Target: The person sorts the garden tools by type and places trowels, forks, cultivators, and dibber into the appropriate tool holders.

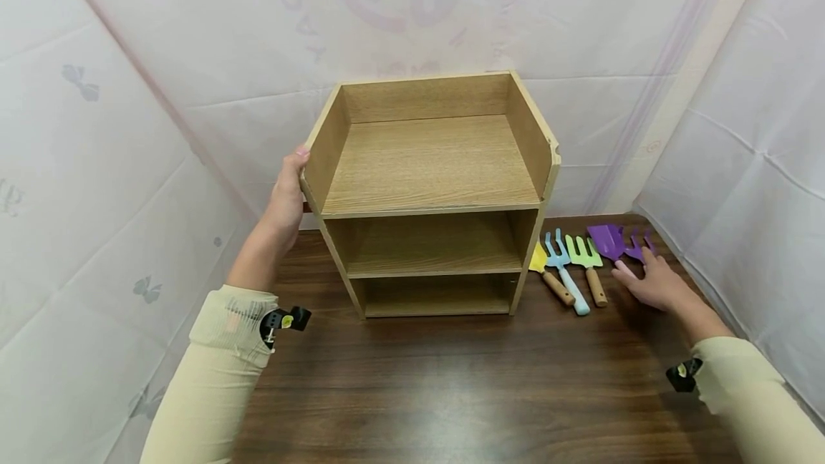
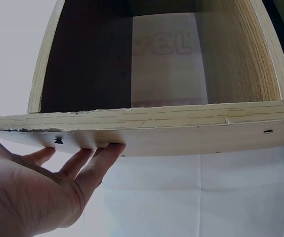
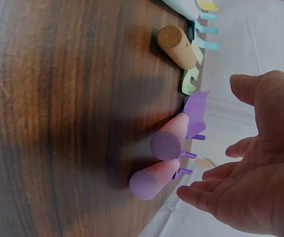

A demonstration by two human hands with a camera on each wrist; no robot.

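A wooden shelf unit (image 1: 432, 163) with a walled top and two compartments stands on the table. My left hand (image 1: 283, 203) grips its left side panel (image 2: 181, 140), fingertips against the outer face. Over the tools at the right, my right hand (image 1: 657, 285) hovers with its fingers spread, holding nothing. Nearest to it are a purple hand shovel (image 1: 606, 240) and a purple hand fork (image 1: 634, 252). Their pink handles (image 3: 169, 140) lie side by side in the right wrist view, apart from the fingers.
Left of the purple tools lie a green hand fork (image 1: 585, 256), a light blue hand fork (image 1: 558, 255) and a yellow tool (image 1: 538, 258), partly hidden by the shelf. White sheeting (image 1: 741, 113) walls the brown table (image 1: 451, 392) at back and sides.
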